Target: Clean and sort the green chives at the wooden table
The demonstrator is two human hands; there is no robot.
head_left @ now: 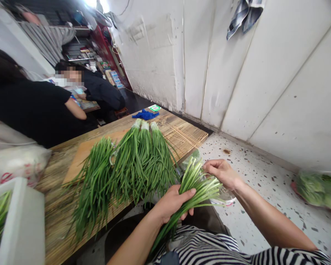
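Observation:
A bunch of garlic chives (187, 197) lies in my left hand (171, 204), whose fingers wrap round the stalks. The pale stem ends fan out up and to the right, while the green leaves hang down past my striped shirt. At the edge of those stem ends, my right hand (223, 175) is closed in a pinch; what its fingertips hold is too small to tell. On the wooden table, three chive bundles (143, 158) with wrapped stem ends lie side by side. Another heap of chives (95, 184) rests to their left.
Thin sticks (182, 134) and a blue cloth (145, 115) lie on the table (55, 213). A white box (24, 224) of greens stands at left, near a white bag (19, 162). Bagged greens (317, 187) sit on the floor at right. Two people are at the upper left.

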